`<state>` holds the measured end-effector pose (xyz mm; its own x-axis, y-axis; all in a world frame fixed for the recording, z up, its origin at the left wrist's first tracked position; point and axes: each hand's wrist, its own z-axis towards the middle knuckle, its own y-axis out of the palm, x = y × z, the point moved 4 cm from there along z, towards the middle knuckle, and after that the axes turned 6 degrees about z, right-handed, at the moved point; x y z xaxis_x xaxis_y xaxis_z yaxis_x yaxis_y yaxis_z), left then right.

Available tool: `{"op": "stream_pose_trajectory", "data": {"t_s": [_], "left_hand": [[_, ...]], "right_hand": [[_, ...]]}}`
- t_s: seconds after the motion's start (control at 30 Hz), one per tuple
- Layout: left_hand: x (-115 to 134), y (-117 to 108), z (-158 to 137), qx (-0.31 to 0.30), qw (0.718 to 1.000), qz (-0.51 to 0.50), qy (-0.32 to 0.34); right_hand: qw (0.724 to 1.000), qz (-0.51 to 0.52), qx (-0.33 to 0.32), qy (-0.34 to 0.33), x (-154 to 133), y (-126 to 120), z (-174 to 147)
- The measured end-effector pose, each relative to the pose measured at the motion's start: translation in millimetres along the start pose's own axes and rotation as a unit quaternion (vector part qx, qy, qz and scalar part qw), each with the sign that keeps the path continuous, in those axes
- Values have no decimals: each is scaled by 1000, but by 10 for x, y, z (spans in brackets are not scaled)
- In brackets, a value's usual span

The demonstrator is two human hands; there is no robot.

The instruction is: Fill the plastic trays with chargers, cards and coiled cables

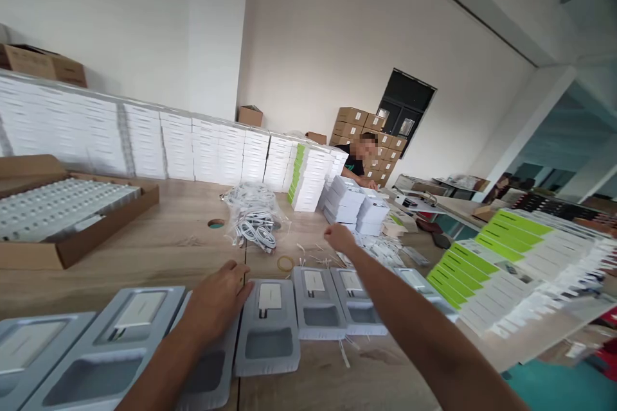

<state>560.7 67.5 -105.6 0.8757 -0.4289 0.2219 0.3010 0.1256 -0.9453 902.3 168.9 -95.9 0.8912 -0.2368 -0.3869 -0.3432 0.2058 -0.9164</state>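
Observation:
A row of grey moulded trays (268,365) lies along the near side of the table, several with a white block like a charger (270,296) in the upper recess. The lower recesses that show hold nothing. My left hand (222,298) rests over one tray, fingers loosely spread, its thumb side against the neighbouring tray; it covers that tray's upper recess. Farther out, my right hand (341,239) is raised above the table with its fingers curled in. Whatever it may hold is hidden. Beyond my hands lie bundled white cables (256,229) in clear plastic.
Stacked white boxes (212,148) line the far edge. An open carton (60,250) of white pieces sits left. Green-and-white boxes (482,270) are piled right. Grey trays (344,199) stand stacked near a co-worker (354,160). A rubber band (285,263) lies mid-table.

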Motion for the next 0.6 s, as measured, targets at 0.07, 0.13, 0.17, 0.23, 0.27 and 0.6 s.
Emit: {"op": "stream_pose_trajectory", "data": {"t_s": [0.07,0.13,0.17,0.23,0.27,0.6], "left_hand": [[42,-5,-10,-3,1000,-10,1],[61,5,-13,-5,1000,-16,-1],[63,14,-12,-6,1000,-16,-1],[61,28,-12,-7,1000,-11,1],[60,33,-13,-7,1000,-7,3],[76,39,-7,-35,999,11,-15]], "right_hand": [[998,-30,-3,58,488,-218,102],[994,-48,-5,103,867,-340,197],[991,-53,-5,121,1007,-357,241],[987,-57,0,153,1202,-316,328],[984,-56,4,167,1266,-272,374],[968,-10,27,251,1635,-121,760]]}}
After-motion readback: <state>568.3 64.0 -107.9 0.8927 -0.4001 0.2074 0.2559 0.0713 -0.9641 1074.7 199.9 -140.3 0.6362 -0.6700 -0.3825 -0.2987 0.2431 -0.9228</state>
